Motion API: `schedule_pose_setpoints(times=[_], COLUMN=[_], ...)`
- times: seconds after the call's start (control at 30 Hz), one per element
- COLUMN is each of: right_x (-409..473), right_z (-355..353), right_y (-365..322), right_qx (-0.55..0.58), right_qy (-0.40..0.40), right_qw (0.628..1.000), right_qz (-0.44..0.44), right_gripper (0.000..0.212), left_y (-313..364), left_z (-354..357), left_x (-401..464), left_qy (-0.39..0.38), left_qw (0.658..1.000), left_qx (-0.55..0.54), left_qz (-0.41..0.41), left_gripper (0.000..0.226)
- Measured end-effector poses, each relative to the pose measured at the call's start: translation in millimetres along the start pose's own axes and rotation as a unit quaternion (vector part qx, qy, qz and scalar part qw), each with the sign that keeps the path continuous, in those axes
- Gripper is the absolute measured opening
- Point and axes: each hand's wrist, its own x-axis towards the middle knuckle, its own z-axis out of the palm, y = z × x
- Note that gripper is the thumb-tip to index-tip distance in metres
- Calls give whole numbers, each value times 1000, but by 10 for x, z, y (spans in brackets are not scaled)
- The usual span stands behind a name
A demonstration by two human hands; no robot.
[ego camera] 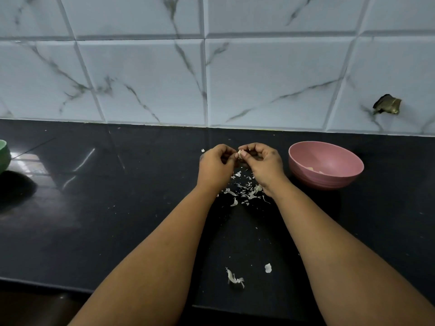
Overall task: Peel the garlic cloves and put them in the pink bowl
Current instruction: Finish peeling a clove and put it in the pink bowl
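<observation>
A small pale garlic clove [240, 152] is pinched between the fingertips of both hands above the black counter. My left hand [215, 164] curls its fingers at the clove's left side. My right hand [261, 164] grips the clove with thumb and fingers from the right. The pink bowl [326, 164] stands just right of my right hand, with a few pale cloves lying in its bottom. Most of the held clove is hidden by my fingers.
White garlic skins [244, 192] lie scattered on the counter under my hands, with two more scraps [235, 280] near the front edge. A green bowl [4, 156] sits at the far left edge. A marble-tiled wall [211, 67] rises behind the counter.
</observation>
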Motion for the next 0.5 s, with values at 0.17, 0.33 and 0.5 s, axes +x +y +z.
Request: schedule_pose_setpoints(times=[0.17, 0.33, 0.5], right_x=[13, -21, -33], right_z=[-25, -17, -28], right_y=[21, -14, -24], right_qx=[2, 40, 51], right_qy=[-12, -28, -22], right_qw=[1000, 999, 998], right_qz=[-8, 5, 13], right_gripper=[16, 22, 23], left_y=[26, 53, 102], left_z=[-11, -31, -34], left_x=[-9, -16, -39], left_qy=[-10, 1, 2], left_qw=[999, 999, 997], left_qx=[30, 49, 77], left_qz=[15, 9, 15], left_gripper=[8, 11, 10])
